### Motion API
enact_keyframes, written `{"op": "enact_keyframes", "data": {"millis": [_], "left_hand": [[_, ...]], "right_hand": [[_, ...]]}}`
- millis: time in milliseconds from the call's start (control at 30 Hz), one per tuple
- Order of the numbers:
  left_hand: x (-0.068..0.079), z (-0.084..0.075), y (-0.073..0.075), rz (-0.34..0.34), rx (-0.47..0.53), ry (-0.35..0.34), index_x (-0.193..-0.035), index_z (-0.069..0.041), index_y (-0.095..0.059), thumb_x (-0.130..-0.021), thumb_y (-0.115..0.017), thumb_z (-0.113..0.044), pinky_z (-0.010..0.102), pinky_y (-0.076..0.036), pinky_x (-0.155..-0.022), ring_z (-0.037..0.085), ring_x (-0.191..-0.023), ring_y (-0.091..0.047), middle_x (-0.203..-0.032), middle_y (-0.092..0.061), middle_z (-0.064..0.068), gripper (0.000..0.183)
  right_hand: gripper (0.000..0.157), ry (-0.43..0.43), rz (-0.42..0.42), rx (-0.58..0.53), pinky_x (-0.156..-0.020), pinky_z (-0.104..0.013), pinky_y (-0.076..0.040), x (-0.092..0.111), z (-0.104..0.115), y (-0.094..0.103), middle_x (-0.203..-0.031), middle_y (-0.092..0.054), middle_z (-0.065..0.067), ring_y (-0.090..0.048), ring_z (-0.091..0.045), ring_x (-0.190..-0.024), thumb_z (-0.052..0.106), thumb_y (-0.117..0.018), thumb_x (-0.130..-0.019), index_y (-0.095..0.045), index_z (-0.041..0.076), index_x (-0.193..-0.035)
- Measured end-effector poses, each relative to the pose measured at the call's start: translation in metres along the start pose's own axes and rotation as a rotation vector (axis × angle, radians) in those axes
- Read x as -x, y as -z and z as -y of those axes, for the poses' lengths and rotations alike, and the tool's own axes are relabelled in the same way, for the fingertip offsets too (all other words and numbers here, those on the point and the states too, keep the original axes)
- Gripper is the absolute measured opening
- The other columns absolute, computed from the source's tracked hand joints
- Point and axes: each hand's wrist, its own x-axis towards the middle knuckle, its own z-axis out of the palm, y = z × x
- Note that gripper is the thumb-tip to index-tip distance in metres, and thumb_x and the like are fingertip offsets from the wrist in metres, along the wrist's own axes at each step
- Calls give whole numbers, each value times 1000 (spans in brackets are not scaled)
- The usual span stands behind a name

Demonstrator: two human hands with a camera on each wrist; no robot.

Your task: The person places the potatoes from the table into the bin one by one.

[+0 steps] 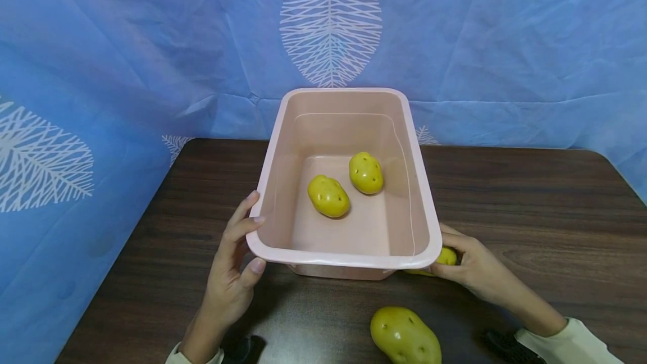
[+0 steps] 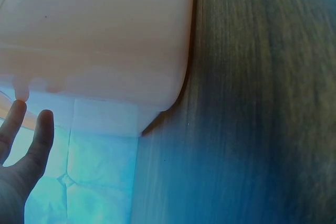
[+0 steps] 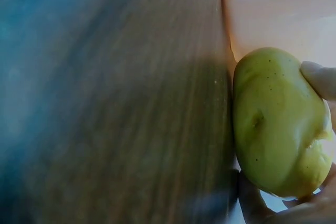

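A dark wooden table [image 1: 531, 201] bears a pink bin [image 1: 343, 260].
The left hand [image 1: 228, 277], fingers spread, touches its near-left corner; the right hand [image 1: 472, 268] curls round a yellow potato [image 3: 278, 124] beside the near-right corner. A loose potato [image 1: 406, 336] lies in front, two more potatoes [image 1: 328, 196] inside.

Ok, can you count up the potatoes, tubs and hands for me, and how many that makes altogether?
Potatoes: 4 (2 in the tub, 1 on the table in front, 1 in the right hand)
Tub: 1
Hands: 2 (the left hand and the right hand)
Total: 7
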Motion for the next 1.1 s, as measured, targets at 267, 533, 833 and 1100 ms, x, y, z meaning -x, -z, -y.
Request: {"op": "enact_keyframes", "data": {"millis": [267,533,833,1100], "left_hand": [[0,0,0,5,-3,5,-136,-6,-46,-94,-59,-15,28,-39,-107,32,-145,-32,-160,-28,15,44],[0,-1,0,4,-16,17,-136,-7,-46,-93,-59,-13,28,-38,-107,32,-146,-32,-160,-28,13,45],[0,-2,0,-1,-20,23,-136,-7,-47,-92,-59,-11,27,-38,-107,31,-146,-32,-160,-28,13,45],[0,-1,0,-2,-5,9,-135,-6,-47,-93,-59,-13,27,-38,-107,32,-146,-32,-160,-29,15,45]], "right_hand": [[36,-22,5,37,-86,-16,-45,1,2,0,-139,-46,26,-48,4,-117,6,-72,-86,-68,19,-119],[40,-36,15,57,-83,-18,-45,2,4,1,-145,-46,14,-49,3,-112,10,-74,-86,-66,21,-124],[45,-72,35,84,-87,-18,-46,4,6,1,-152,-42,-11,-43,9,-120,16,-76,-85,-63,25,-128],[48,-63,29,106,-89,-16,-45,6,5,1,-150,-44,-10,-43,10,-120,15,-78,-82,-63,27,-126]]}}
